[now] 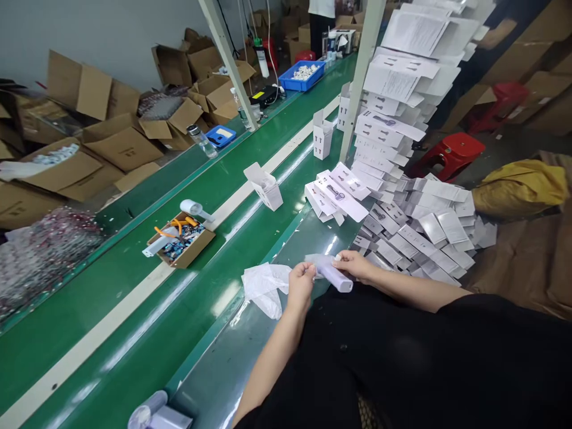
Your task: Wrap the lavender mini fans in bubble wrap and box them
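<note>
A pale purple handheld fan [338, 280] with a thick handle is held in front of my body, its head end wrapped in a translucent plastic bag [315, 260]. My left hand [301, 283] pinches the bag at the head end. On the other side, my right hand [354, 264] grips the fan, thumb on top. Crumpled white plastic bags [263, 287] lie on the bench just left of my left hand. Beyond my hands is a pile of printed white boxes [335, 193].
Flat white cartons [402, 125] rise in a tall stack by a post. One open white box [267, 189] stands on the green conveyor [134, 310]. A small carton [194, 249] there holds batteries and orange-handled pliers. Another purple fan [156, 411] lies at lower left.
</note>
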`<state>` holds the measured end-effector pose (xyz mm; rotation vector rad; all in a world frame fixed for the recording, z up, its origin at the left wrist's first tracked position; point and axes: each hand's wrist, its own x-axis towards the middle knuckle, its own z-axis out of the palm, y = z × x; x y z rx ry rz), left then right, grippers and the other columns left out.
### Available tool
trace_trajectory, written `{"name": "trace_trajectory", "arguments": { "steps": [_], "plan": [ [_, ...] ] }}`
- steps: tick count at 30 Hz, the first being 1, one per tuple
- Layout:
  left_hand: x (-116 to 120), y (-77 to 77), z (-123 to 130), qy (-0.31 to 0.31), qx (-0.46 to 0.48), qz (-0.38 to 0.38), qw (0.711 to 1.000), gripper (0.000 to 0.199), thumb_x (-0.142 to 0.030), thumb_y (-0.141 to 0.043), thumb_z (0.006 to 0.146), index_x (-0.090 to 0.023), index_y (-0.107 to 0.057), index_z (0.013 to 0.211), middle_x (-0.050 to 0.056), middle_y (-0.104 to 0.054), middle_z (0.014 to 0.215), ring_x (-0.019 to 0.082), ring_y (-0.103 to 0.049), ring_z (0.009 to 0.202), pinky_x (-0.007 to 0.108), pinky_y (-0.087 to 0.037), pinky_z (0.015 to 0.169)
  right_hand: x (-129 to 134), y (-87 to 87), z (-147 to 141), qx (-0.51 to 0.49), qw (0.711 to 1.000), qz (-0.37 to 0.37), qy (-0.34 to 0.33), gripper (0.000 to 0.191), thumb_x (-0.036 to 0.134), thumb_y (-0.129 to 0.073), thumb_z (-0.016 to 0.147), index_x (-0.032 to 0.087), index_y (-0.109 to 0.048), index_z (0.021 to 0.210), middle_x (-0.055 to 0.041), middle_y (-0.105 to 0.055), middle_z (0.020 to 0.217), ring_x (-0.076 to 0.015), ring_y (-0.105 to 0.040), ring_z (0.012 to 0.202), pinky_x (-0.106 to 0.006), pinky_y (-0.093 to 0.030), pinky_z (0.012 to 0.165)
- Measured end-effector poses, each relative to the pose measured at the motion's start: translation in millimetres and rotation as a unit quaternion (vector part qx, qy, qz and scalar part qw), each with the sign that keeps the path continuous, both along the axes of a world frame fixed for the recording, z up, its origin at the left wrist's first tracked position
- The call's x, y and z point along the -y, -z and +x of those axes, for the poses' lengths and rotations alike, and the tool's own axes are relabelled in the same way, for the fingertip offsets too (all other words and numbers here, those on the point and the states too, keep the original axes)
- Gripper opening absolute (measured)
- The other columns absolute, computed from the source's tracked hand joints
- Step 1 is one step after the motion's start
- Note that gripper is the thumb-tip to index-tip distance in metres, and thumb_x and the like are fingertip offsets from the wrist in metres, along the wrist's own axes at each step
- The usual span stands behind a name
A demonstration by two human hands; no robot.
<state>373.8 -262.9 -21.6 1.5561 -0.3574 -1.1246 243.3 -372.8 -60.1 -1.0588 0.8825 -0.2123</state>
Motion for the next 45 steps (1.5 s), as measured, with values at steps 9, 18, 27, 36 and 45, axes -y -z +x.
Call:
{"name": "trace_trajectory", "arguments": {
  "steps": [9,18,27,36,45],
  "plan": [
    [-9.7,-19.4,35.6,0.060,0.057,-0.181,0.980,0.047,-0.043,-0.070,0.068,-0.023,-0.054,0.107,0.006,-0.057,0.100,0.015,-0.056,0.084,0.026,-0.046,0.068,25.1,-75.4,-10.0,0.128,0.970,-0.194,-0.077,0.022,0.035,-0.057,0.082,0.017,-0.055,0.093,0.0020,-0.057,0.068,-0.0099,-0.054,0.062,-0.023,-0.045,0.061],
    [44.1,1.2,9.7,0.214,0.175,-0.134,0.952,0.039,-0.030,-0.074,0.066,-0.019,-0.061,0.101,0.003,-0.057,0.087,0.014,-0.055,0.076,0.028,-0.046,0.071,64.9,-63.4,-18.9,0.202,0.961,-0.043,-0.186,0.038,0.042,-0.064,0.076,0.017,-0.052,0.102,-0.0019,-0.059,0.079,-0.0125,-0.059,0.066,-0.029,-0.051,0.063],
    [28.5,-3.0,23.7,-0.073,0.094,-0.037,0.992,0.029,-0.043,-0.066,0.072,-0.017,-0.055,0.077,-0.005,-0.048,0.059,0.007,-0.044,0.047,0.017,-0.033,0.041,208.9,8.4,-54.9,-0.118,0.793,-0.578,-0.150,0.039,0.019,-0.059,0.072,0.018,-0.060,0.111,-0.0157,-0.041,0.132,-0.0304,-0.044,0.119,-0.048,-0.037,0.101],
    [-12.3,-31.6,67.4,-0.363,-0.037,-0.145,0.920,0.038,-0.030,-0.080,0.055,-0.016,-0.054,0.080,-0.006,-0.053,0.063,0.004,-0.046,0.044,0.013,-0.022,0.031,186.4,-107.8,28.9,0.037,0.735,-0.676,0.040,0.015,0.036,-0.058,0.082,0.022,-0.062,0.081,-0.0055,-0.060,0.081,-0.0221,-0.054,0.085,-0.039,-0.043,0.083],
    [-14.3,-50.2,61.4,-0.346,0.056,-0.197,0.916,0.048,-0.037,-0.082,0.049,-0.015,-0.056,0.082,-0.004,-0.057,0.065,0.007,-0.051,0.047,0.017,-0.036,0.036,95.7,-55.8,117.1,0.092,0.799,-0.552,-0.218,0.010,0.015,-0.054,0.075,0.017,-0.064,0.077,-0.0040,-0.061,0.078,-0.0166,-0.054,0.076,-0.026,-0.039,0.070]
  ]
}}
